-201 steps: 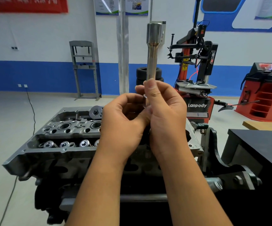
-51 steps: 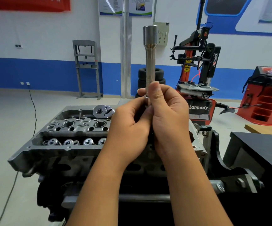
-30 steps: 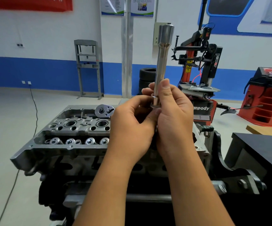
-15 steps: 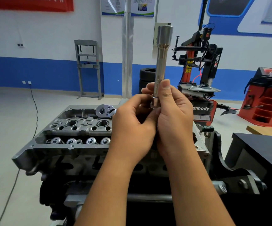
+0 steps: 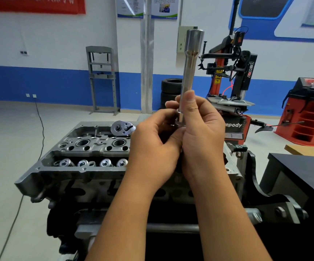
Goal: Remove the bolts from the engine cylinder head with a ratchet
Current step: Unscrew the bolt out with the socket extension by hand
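Note:
A long silver extension bar (image 5: 190,68) with a wide socket end on top stands upright in front of me. My right hand (image 5: 201,136) grips its lower part, thumb along the shaft. My left hand (image 5: 156,146) pinches a small metal piece at the bar's bottom end; what it is stays hidden by my fingers. Below my hands lies the grey engine cylinder head (image 5: 88,157) with valve springs and round bores. The ratchet head (image 5: 122,128) rests on the cylinder head's far edge, its handle hidden behind my left hand.
The engine sits on a black stand (image 5: 265,202). A dark bench (image 5: 303,176) is at the right. Behind stand a tyre changer (image 5: 233,72), stacked tyres (image 5: 170,91), a red cabinet (image 5: 310,113) and a grey press frame (image 5: 101,80). A cable (image 5: 39,129) runs over the floor at left.
Both hands hold the bar much as before. The bar has tilted slightly from upright, with its top leaning right, since 1.7 s ago; little else differs.

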Demonstrator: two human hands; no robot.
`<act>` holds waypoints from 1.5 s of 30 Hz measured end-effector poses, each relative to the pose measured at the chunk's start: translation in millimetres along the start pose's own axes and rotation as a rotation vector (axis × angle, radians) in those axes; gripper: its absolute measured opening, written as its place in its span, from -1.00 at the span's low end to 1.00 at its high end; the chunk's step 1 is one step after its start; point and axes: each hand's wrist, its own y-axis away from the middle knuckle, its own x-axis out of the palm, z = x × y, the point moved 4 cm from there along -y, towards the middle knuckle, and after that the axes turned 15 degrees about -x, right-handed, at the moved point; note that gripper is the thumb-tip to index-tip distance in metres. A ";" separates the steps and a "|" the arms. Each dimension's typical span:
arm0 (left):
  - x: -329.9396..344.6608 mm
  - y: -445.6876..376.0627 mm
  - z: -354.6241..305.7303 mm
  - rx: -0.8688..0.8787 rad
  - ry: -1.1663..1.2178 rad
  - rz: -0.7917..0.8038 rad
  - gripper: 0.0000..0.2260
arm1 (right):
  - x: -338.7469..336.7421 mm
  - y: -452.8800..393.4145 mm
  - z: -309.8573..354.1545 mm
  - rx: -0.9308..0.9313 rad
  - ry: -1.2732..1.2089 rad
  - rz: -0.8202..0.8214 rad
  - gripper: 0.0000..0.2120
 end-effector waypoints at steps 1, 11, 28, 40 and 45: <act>0.7 0.9 0.6 0.009 -0.003 -0.022 -0.76 | -0.4 0.4 0.0 -0.005 -0.005 0.003 -0.57; -0.5 0.8 -3.6 -0.027 -0.030 0.066 -0.79 | -1.2 0.0 -0.2 -0.006 0.001 0.009 -0.61; 0.4 2.0 0.2 0.011 -0.054 -0.074 -0.77 | -0.8 0.7 1.9 -0.023 -0.021 0.008 -0.64; -0.4 0.8 -0.7 0.005 -0.032 -0.040 -0.78 | -0.7 0.2 0.7 0.007 -0.050 -0.009 -0.63; 0.6 1.1 0.6 0.014 -0.064 -0.035 -0.78 | -1.0 0.2 1.2 -0.033 0.011 0.016 -0.69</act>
